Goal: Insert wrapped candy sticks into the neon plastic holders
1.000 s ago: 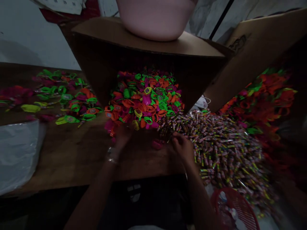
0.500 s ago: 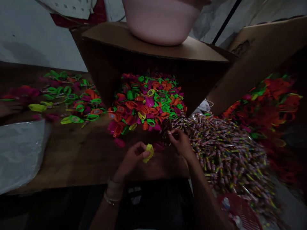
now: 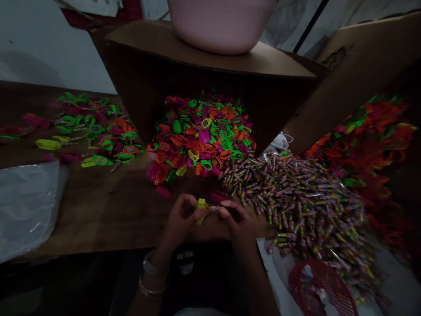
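Note:
In front of me, low over the wooden table, my left hand (image 3: 180, 219) pinches a yellow toy watch (image 3: 201, 204) between thumb and fingers. My right hand (image 3: 239, 219) grips a small wrapped candy stick (image 3: 214, 209), its left end meeting the watch. Whether that end goes inside the band, I cannot tell. Just behind my hands lies a dark pink toy watch (image 3: 217, 195). Further back, a heap of toy watches (image 3: 200, 140) in green, orange, pink and yellow spills from a cardboard box lying on its side. To the right spreads a large pile of wrapped candy sticks (image 3: 305, 188).
A pink basin (image 3: 222, 26) rests on top of the cardboard box (image 3: 283, 66). Toy watches with sticks (image 3: 95, 131) lie at left, above a clear plastic bag (image 3: 26, 210). More watches (image 3: 371, 140) are heaped at far right. A red basket (image 3: 342, 294) stands at lower right.
My right hand has come back from the edge of the candy pile with a candy stick, over to the yellow watch. A hand at the far left edge has left the view.

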`<state>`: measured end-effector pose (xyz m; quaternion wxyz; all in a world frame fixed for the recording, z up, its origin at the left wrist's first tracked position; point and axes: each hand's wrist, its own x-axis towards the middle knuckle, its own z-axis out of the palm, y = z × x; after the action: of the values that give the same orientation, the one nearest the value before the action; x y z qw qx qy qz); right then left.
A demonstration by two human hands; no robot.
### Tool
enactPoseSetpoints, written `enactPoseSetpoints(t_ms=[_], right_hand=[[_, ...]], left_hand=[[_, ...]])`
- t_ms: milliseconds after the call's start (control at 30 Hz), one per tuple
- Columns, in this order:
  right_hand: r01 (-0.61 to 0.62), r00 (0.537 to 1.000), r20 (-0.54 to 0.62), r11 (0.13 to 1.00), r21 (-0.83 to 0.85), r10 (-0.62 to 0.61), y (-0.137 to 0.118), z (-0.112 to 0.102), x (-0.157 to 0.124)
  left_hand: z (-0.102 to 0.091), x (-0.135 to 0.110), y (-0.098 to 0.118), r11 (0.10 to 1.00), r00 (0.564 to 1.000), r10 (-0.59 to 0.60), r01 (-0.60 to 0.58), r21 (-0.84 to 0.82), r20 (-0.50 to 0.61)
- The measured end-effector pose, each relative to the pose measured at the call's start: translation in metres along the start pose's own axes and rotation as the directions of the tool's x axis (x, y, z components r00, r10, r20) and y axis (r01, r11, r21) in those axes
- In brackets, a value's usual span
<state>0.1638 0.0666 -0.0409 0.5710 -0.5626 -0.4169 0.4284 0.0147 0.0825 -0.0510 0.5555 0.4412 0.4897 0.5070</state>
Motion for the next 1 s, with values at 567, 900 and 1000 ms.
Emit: enactPoseSetpoints(t_ms=[567,900,1000], right_hand=[[0.108,0.987,0.117,0.993,0.057,-0.114,-0.007,0.01,0.0],[0.096,0.986,0.131,0.992,0.077,-0.106,-0.003,0.004,0.008],[0.103,0.987,0.117,0.993,0.06,-0.11,0.0,0.004,0.009]], left_hand=[[0.002,-0.005,0.009,0.817,0.988,0.115,-0.151,0.557,0.1],[0.008,-0.007,0.011,0.681,0.96,0.252,-0.266,0.682,0.123],[0.011,-0.007,0.011,0.697,0.969,0.228,-0.234,0.678,0.101]])
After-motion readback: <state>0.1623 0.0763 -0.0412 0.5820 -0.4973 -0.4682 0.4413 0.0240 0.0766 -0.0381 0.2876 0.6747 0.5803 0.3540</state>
